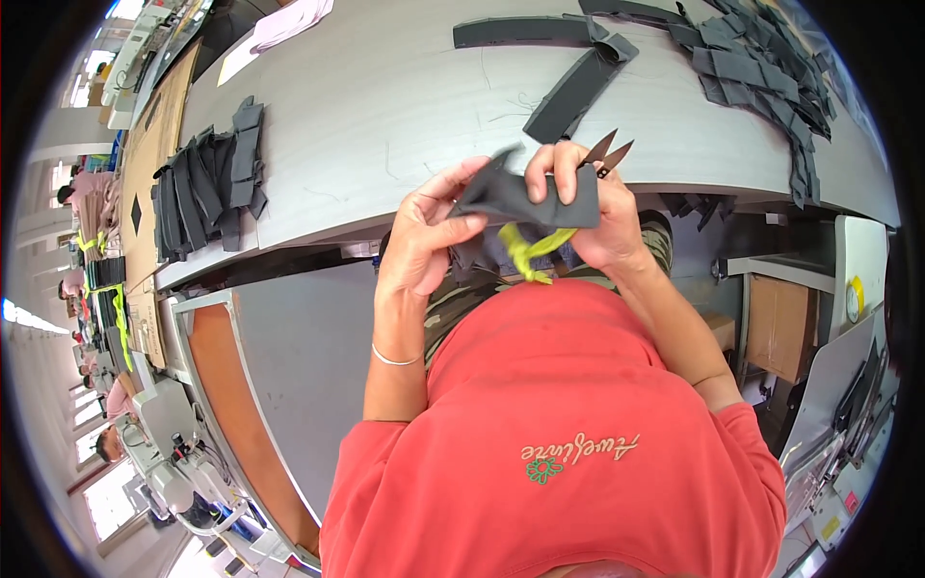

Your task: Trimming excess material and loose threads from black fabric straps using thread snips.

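Note:
A folded dark grey fabric piece [525, 204] is stretched between my two hands, just off the table's near edge. My left hand [424, 231] pinches its left end between thumb and fingers; that end is slightly blurred. The fingers of my right hand [612, 217] are closed over the right end. Small dark scissors [607, 156] also sit in my right hand, their two pointed blades sticking out apart past the fingers and their handles hidden. Below the fabric hangs a knotted yellow-green strip [525, 255], in front of my red shirt.
Dark fabric strips lie in a row [207, 183] at the table's left end and in a heap [761, 72] at far right. Loose strips [578, 91] lie beyond my hands. Pink sheets [289, 26] rest at far left. A cardboard box [779, 328] stands right, sewing machines [169, 433] left.

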### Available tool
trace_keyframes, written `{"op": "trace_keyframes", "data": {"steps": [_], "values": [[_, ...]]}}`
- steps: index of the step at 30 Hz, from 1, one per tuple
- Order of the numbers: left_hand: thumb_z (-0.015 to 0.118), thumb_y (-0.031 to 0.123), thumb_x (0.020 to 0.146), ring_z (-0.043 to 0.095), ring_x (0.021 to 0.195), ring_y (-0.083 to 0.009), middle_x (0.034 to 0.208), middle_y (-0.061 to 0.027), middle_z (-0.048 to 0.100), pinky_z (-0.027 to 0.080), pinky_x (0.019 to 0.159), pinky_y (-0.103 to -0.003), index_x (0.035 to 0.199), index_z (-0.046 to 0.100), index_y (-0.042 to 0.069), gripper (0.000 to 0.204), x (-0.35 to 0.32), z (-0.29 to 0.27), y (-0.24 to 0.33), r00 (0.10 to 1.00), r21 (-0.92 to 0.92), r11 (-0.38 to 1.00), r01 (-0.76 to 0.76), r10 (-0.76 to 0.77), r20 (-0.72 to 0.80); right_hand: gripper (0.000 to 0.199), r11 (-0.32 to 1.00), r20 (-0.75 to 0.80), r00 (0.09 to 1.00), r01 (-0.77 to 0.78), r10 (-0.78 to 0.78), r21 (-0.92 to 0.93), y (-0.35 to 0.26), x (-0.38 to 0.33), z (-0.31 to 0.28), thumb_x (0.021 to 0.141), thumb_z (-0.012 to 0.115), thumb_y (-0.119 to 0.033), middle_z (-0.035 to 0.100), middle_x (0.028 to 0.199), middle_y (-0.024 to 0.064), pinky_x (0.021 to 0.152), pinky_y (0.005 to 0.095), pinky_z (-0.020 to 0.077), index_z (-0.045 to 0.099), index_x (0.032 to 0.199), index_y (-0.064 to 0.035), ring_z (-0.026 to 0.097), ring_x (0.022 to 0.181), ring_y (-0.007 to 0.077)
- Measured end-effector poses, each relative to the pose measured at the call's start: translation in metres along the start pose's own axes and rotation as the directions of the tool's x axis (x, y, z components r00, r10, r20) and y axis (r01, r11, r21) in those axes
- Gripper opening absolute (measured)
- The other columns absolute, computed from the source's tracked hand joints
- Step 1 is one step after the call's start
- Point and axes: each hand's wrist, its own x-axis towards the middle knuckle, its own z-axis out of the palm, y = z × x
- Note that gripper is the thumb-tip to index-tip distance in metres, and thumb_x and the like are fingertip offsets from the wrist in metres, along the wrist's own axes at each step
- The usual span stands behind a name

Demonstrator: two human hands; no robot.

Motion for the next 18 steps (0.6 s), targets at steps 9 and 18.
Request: {"op": "trace_keyframes", "data": {"steps": [9,18], "values": [[0.069,-0.002,0.068,0.05,0.096,-0.0166,0.097,-0.0042,0.05,0.04,0.087,-0.029,0.096,0.064,0.004,0.028,0.008,0.014,0.009,0.95,0.802,0.514,-0.304,0.223,0.217,0.022,0.975,-0.217,0.952,-0.205,0.218,0.081,-0.001,-0.004,-0.007,0.085,0.063,-0.007,0.055,0.089,-0.0008,0.073,0.0219,0.0444,0.057,0.106,-0.0059,0.055,0.081,0.0068],[0.057,0.008,0.091,0.053,0.075,-0.0148,0.085,-0.0025,0.054,0.044,0.074,-0.027,0.095,0.06,0.0,0.009,0.003,0.02,-0.014,0.748,0.714,0.599,-0.363,0.644,-0.16,0.008,0.949,-0.146,0.939,0.299,-0.311,-0.1,-0.006,0.002,-0.007,0.089,0.055,0.001,0.05,0.088,0.0039,0.067,0.0222,0.0384,0.052,0.089,-0.0061,0.047,0.077,0.0092]]}}
